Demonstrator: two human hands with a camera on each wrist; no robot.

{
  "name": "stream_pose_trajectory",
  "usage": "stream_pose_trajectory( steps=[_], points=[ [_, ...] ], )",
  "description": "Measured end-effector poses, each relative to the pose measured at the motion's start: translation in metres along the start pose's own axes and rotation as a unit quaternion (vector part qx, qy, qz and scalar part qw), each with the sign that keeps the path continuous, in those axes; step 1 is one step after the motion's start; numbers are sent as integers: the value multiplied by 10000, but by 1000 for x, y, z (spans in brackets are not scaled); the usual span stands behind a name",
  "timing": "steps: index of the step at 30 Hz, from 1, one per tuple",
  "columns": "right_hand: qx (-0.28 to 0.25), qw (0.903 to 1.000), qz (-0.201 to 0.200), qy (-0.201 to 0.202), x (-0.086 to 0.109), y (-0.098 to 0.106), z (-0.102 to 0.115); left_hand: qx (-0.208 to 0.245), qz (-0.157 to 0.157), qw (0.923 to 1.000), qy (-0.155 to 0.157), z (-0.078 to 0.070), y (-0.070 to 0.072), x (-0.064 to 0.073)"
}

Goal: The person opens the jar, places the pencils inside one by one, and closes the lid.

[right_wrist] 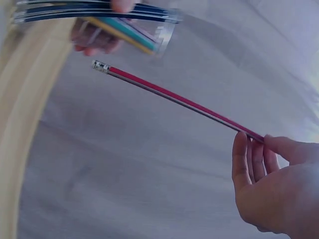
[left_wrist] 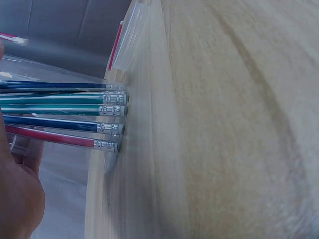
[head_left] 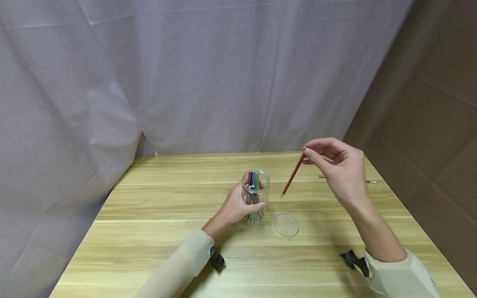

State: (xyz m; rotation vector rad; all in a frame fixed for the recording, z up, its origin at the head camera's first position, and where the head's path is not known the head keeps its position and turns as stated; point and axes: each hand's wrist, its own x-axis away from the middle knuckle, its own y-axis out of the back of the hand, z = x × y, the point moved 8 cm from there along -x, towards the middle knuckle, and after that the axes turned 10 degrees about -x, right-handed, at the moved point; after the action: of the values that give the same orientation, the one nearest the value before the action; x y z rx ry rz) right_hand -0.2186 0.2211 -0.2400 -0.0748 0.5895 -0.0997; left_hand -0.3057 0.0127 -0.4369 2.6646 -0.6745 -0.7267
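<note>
A clear plastic jar (head_left: 255, 196) with several coloured pencils stands upright mid-table. My left hand (head_left: 235, 207) grips it from the left. In the left wrist view the pencils (left_wrist: 60, 112) lie against the jar's bottom, eraser ends down. My right hand (head_left: 337, 167) is raised to the right of the jar and pinches a red pencil (head_left: 292, 175) by its upper end, the eraser end hanging down toward the table. The right wrist view shows that red pencil (right_wrist: 174, 97) slanting from my fingertips (right_wrist: 249, 154) toward the jar (right_wrist: 124, 25).
The jar's clear round lid (head_left: 286, 224) lies flat just right of the jar. Another pencil (head_left: 369, 181) lies on the wooden table (head_left: 149, 231) behind my right hand. Grey curtain hangs behind, a brown wall on the right.
</note>
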Motion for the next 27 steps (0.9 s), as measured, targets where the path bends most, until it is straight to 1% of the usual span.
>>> stream_pose_trajectory(
  steps=[3, 6, 13, 18, 22, 27],
  points=[
    [-370, 9991, -57, 213, -1, -3, 15, 4, -7, 10000, -4, 0, 0, 0],
    [-562, 9977, -163, 341, -1, -6, 26, 1, -13, 10000, -19, -1, 1, 0],
    [-1077, 9909, -579, 556, -1, -10, 42, -39, -28, 10000, -62, 0, 0, 1],
    [-1319, 9871, -569, 710, -2, -16, 51, -11, -24, 10000, -69, 0, 0, 1],
    [-1387, 9856, -513, 825, -3, -24, 55, -34, -27, 10000, -88, 0, 1, 0],
    [-1089, 9892, -456, 870, -3, -36, 53, -20, -25, 10000, -79, 0, 1, 0]
  ],
)
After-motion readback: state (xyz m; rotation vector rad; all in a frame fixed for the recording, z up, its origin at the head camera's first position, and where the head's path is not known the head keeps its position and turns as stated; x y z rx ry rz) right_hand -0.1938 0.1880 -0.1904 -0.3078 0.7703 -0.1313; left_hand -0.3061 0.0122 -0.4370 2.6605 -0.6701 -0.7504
